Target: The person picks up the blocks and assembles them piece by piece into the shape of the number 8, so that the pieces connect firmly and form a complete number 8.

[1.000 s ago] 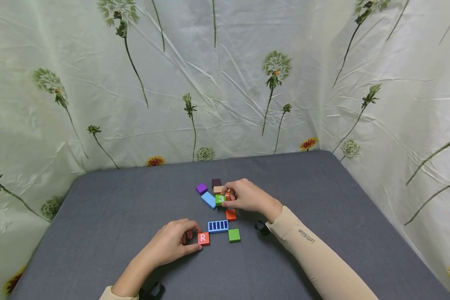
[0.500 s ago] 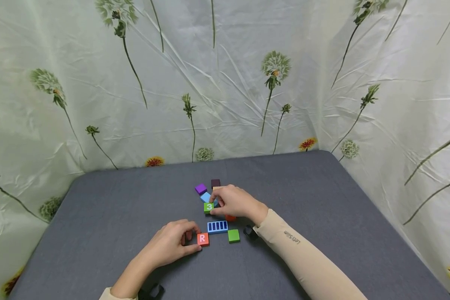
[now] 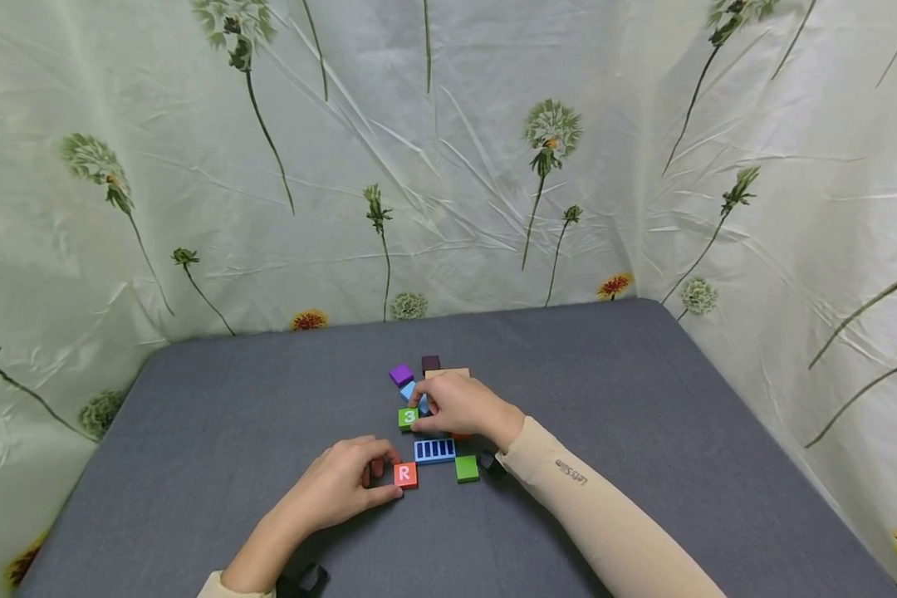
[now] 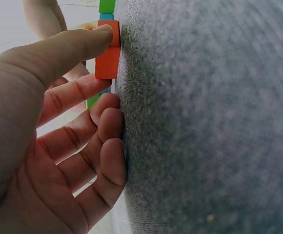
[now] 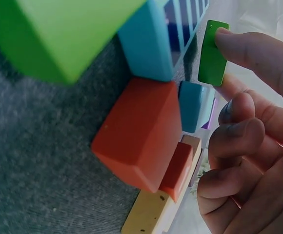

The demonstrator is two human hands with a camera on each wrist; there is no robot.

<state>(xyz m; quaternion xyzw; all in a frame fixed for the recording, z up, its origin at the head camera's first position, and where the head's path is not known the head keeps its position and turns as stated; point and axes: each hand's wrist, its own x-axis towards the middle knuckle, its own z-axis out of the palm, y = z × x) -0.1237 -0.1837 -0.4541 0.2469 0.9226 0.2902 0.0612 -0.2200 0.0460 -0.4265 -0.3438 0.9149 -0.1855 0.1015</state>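
My left hand [image 3: 344, 482] pinches a red block marked R [image 3: 406, 475] between thumb and index finger, at the left end of a blue block with dark stripes [image 3: 435, 451]. In the left wrist view, the thumb lies on the red block [image 4: 107, 63] while the other fingers curl loosely by the cloth. Farther back, my right hand [image 3: 467, 407] holds a green block marked 3 [image 3: 408, 418] by its edges. The right wrist view shows this green block [image 5: 212, 56] raised between thumb and index finger, beyond an orange block [image 5: 141, 131].
A plain green block [image 3: 467, 468] touches the striped block's right end. Behind the right hand lie a light blue block [image 3: 408, 391], a purple block [image 3: 401, 375], a dark brown block [image 3: 430, 364] and a tan block [image 3: 448, 373]. Grey cloth [image 3: 269, 399] covers the table.
My right hand has carried the green 3 block leftward and nearer, away from beside the tan and red blocks. The left hand stays in place on the red R block.
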